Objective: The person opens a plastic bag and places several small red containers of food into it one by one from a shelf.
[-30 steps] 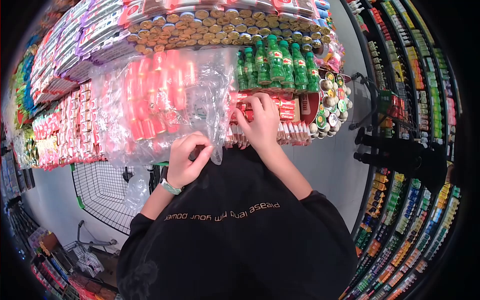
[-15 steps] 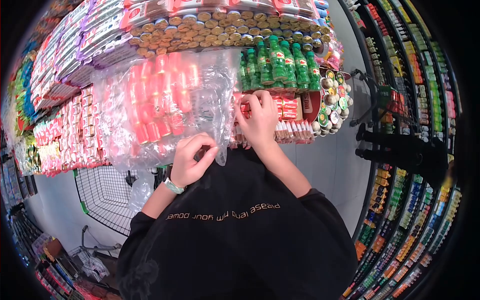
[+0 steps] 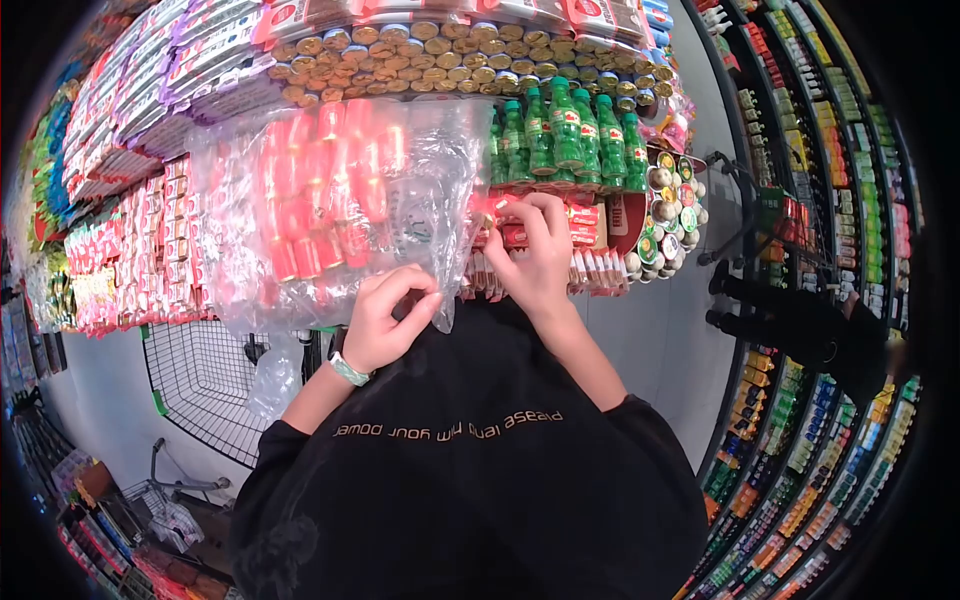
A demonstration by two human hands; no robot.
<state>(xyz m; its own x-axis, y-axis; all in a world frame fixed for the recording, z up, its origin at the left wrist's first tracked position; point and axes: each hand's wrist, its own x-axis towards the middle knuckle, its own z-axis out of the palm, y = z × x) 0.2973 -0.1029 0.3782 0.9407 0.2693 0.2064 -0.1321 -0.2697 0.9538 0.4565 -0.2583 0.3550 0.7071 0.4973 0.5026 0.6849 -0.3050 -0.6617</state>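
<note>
A large clear plastic bag (image 3: 420, 190) full of red cans (image 3: 325, 190) lies on the stacked goods in front of me. My left hand (image 3: 392, 312) is closed, thumb and fingers pinching the bag's near edge at its lower right. My right hand (image 3: 530, 245) is at the bag's right edge, its fingers bent and closed around something too small to make out. Beneath and beside it lie red packets (image 3: 583, 219). Green bottles with green caps (image 3: 566, 130) stand just beyond my right hand.
Rows of gold-lidded cans (image 3: 450, 60) run behind the bag. Round-topped containers (image 3: 665, 215) stand at the right. A wire cart (image 3: 205, 390) is below left. A person in dark clothes (image 3: 810, 325) stands by the right shelves (image 3: 800, 440), near another cart.
My right hand has shifted slightly right and down, away from the bag's edge, with its fingers curled more. My left hand stays nearly in place. The view has moved a little.
</note>
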